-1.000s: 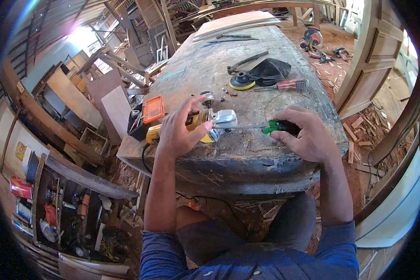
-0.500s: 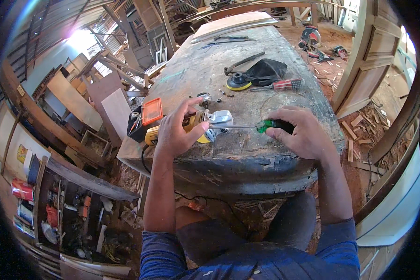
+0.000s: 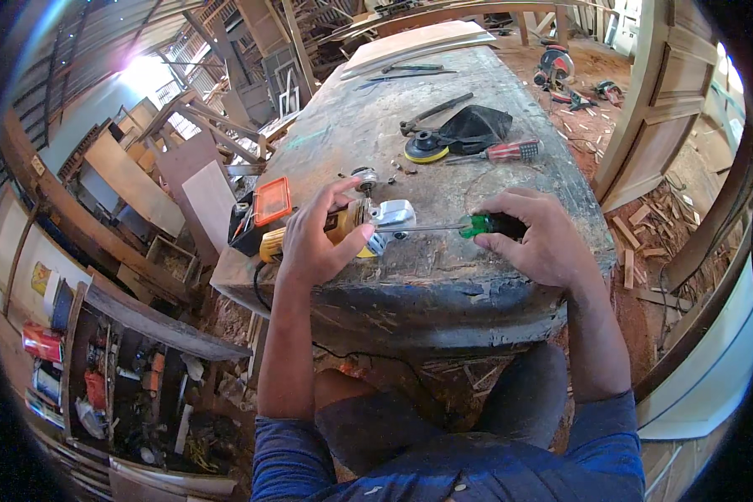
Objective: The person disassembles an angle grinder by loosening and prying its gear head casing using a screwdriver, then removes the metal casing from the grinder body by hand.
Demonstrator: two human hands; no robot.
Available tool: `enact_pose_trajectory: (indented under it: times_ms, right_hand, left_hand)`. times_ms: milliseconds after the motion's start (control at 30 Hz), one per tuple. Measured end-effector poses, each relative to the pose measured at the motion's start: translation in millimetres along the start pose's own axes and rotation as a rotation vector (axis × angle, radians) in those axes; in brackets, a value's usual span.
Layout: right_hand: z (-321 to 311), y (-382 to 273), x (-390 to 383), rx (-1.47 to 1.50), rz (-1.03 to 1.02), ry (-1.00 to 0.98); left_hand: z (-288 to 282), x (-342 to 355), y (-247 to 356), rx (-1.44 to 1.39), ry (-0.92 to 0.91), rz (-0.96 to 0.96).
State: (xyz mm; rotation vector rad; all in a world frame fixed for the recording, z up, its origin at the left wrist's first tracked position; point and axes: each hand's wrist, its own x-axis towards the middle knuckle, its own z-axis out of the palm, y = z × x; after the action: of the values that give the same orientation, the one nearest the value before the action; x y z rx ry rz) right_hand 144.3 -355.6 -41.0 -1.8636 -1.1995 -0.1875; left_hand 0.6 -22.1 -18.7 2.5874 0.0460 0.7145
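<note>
My right hand [image 3: 537, 237] grips a screwdriver [image 3: 478, 225] with a green and black handle. Its shaft points left, and the tip meets the yellow body of a power tool, partly behind my left fingers. That yellow power tool [image 3: 274, 244], apparently an angle grinder, lies on the workbench near its front edge, its silver metal head [image 3: 395, 215] apart from the body. My left hand [image 3: 320, 236] is wrapped round the body, thumb and fingers on either side. Just beyond sits a small round metal gear part [image 3: 365, 177], with several small screws [image 3: 400, 167] to its right.
On the workbench [image 3: 510, 92] lie a yellow-edged sanding pad [image 3: 427, 146], a black dust hood [image 3: 477, 127], a hammer [image 3: 435, 113] and a red-and-white-handled screwdriver [image 3: 513, 151]. An open orange-lidded case [image 3: 272, 201] stands at the left edge. A wooden door [image 3: 665, 100] rises at right.
Almost nothing differs. The silver head and the screwdriver show only a very slight shift; both hands keep their hold.
</note>
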Motion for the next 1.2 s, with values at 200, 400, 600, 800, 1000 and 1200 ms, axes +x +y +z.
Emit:
enact_pose_trajectory:
  times_ms: [200,400,600,800,1000,1200]
  right_hand:
    - [-0.3,-1.4,-1.4,0.045,-0.029,-0.005]
    - [0.7,-1.6,-2.9,0.030,-0.009,-0.001]
    - [0.2,-2.1,-2.2,0.039,0.011,0.012]
    - [-0.3,-4.4,0.2,0.033,0.043,-0.010]
    - [-1.7,-5.1,0.1,0.051,0.049,-0.018]
    - [-1.1,-6.2,0.4,0.045,0.067,-0.015]
  left_hand:
    - [0.4,-14.5,3.0,-0.017,0.097,0.117]
    - [-2.3,-6.7,0.0,-0.046,0.055,0.091]
    - [0.2,-3.9,-4.8,-0.064,0.039,0.063]
    - [-1.4,-1.2,-4.1,-0.037,0.033,0.099]
    - [-3.9,-0.4,2.8,-0.039,-0.039,-0.015]
    - [-1.5,-0.3,-4.6,-0.022,0.027,0.063]
